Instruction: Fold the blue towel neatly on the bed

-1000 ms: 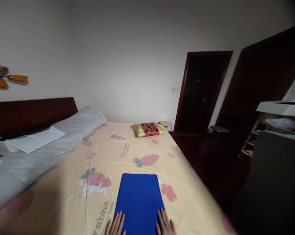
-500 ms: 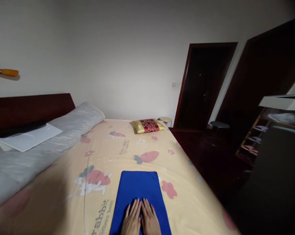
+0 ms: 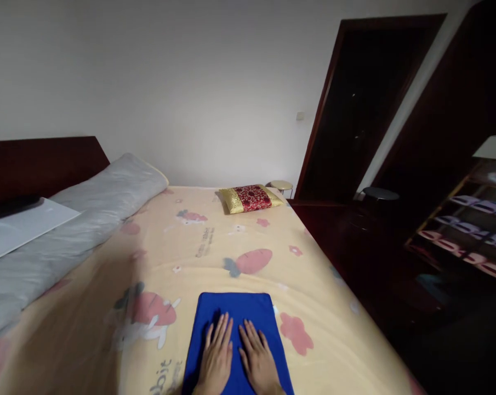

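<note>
Blue cloth [image 3: 236,323], left hand [image 3: 216,359], right hand [image 3: 257,360] slid further up

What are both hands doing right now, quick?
Left hand: open, flat on the folded blue cloth, holding nothing.
Right hand: open, flat on the same cloth.

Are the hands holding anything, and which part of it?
Nothing is gripped. The left hand and right hand lie flat, palms down, side by side on top of the blue cloth on the bed.
</note>
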The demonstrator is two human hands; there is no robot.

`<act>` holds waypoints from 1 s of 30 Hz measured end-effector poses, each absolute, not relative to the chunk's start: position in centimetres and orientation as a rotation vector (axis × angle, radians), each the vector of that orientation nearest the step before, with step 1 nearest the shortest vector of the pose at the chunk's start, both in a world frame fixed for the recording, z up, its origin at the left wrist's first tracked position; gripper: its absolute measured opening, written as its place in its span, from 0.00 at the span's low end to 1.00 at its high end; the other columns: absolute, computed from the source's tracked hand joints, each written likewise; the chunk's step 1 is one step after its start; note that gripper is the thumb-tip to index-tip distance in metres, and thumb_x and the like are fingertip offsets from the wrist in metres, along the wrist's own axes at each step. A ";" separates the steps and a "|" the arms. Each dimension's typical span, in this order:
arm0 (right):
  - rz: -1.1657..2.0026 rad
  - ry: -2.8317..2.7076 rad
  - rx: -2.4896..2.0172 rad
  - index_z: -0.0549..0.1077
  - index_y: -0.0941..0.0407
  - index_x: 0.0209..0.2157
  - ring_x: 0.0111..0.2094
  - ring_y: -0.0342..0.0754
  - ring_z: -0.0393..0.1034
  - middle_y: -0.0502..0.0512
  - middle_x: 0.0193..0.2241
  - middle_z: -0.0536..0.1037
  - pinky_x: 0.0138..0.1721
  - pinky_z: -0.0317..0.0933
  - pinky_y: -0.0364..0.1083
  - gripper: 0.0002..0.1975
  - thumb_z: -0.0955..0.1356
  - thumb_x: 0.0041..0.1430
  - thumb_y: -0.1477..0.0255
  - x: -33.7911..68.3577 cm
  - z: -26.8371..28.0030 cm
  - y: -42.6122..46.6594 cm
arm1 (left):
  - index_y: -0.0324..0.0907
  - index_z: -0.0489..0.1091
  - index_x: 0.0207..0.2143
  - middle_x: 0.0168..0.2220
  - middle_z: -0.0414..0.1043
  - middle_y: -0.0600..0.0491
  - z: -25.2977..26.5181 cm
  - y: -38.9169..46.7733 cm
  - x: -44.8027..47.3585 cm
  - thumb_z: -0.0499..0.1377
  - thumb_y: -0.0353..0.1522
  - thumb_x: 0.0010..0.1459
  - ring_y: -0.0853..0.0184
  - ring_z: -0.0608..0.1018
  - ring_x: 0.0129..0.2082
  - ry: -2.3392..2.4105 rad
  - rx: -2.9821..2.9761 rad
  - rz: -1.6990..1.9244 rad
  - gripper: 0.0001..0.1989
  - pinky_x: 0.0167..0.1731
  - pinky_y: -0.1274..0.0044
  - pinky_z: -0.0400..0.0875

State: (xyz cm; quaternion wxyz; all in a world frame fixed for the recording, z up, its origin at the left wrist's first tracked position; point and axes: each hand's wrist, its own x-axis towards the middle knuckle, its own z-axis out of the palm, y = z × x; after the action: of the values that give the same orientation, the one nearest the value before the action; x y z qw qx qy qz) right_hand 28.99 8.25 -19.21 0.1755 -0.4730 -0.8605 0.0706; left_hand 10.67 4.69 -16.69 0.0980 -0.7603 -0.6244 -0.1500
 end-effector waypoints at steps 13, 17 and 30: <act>0.251 -2.276 -1.777 0.40 0.50 0.67 0.69 0.48 0.41 0.52 0.68 0.49 0.67 0.43 0.58 0.31 0.51 0.67 0.54 33.4 -19.0 17.3 | 0.50 0.41 0.66 0.69 0.49 0.54 -17.4 12.2 4.3 0.39 0.41 0.67 0.65 0.56 0.68 -2.293 -2.010 -0.299 0.26 0.64 0.60 0.52; 0.195 -2.266 -1.798 0.46 0.54 0.66 0.68 0.51 0.43 0.56 0.68 0.51 0.67 0.42 0.60 0.31 0.52 0.67 0.55 32.6 -19.1 17.3 | 0.49 0.43 0.66 0.68 0.52 0.52 -17.1 12.5 4.9 0.41 0.40 0.66 0.63 0.57 0.67 -2.275 -1.994 -0.283 0.27 0.64 0.58 0.52; 0.095 -2.340 -1.440 0.55 0.50 0.64 0.64 0.55 0.56 0.54 0.64 0.58 0.60 0.60 0.57 0.25 0.56 0.67 0.64 28.7 -23.5 6.2 | 0.47 0.42 0.66 0.66 0.58 0.50 -21.4 4.5 12.9 0.43 0.31 0.64 0.63 0.64 0.64 -2.003 -2.008 -0.405 0.28 0.59 0.62 0.62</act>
State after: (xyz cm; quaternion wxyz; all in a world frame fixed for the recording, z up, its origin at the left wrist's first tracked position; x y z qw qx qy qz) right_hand 28.66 6.16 -23.52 0.1949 -0.5137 -0.8348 0.0340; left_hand 12.90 4.47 -21.36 0.1381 -0.6942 -0.6925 -0.1399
